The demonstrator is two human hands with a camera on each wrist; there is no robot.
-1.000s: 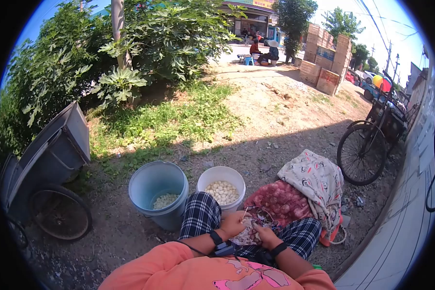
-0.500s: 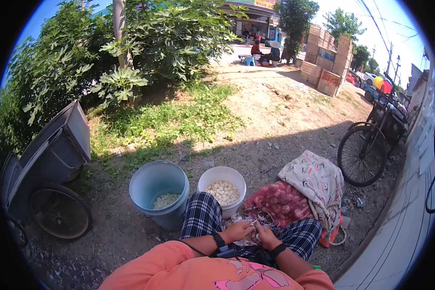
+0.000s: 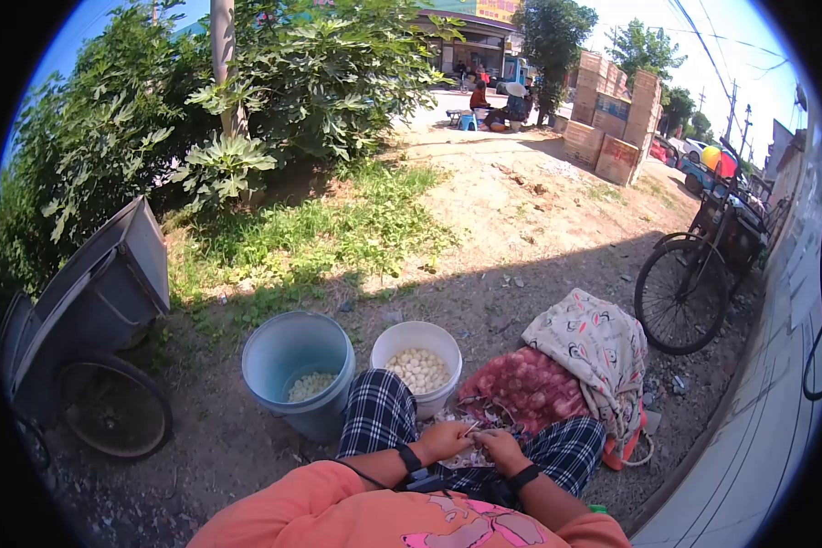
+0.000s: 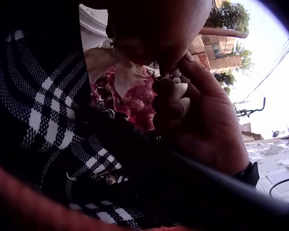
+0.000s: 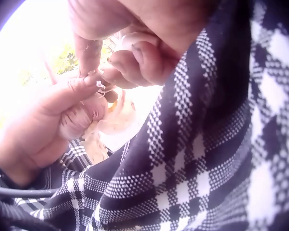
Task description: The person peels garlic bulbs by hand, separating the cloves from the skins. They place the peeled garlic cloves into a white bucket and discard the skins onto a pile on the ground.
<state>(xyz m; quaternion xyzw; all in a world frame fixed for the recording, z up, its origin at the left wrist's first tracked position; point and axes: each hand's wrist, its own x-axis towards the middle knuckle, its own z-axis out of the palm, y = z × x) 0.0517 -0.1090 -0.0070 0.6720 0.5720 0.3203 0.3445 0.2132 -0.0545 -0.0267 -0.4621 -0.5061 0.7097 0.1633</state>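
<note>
The stick (image 4: 226, 32), pinched in the left hand (image 3: 441, 441), sits lower than a second ago; the hands now meet, suggesting close work. The right hand's (image 3: 502, 449) fingers curl round cloves (image 4: 182, 89), white bucket (image 3: 417, 336) at eleven o'clock.

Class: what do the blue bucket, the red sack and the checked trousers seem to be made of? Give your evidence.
Blue bucket: probably plastic, smooth, with a thick rim.
Red sack: likely plastic netting; its contents show through the mesh.
Checked trousers: cloth, matt, with a visible weave; the fibre cannot be told.
</note>
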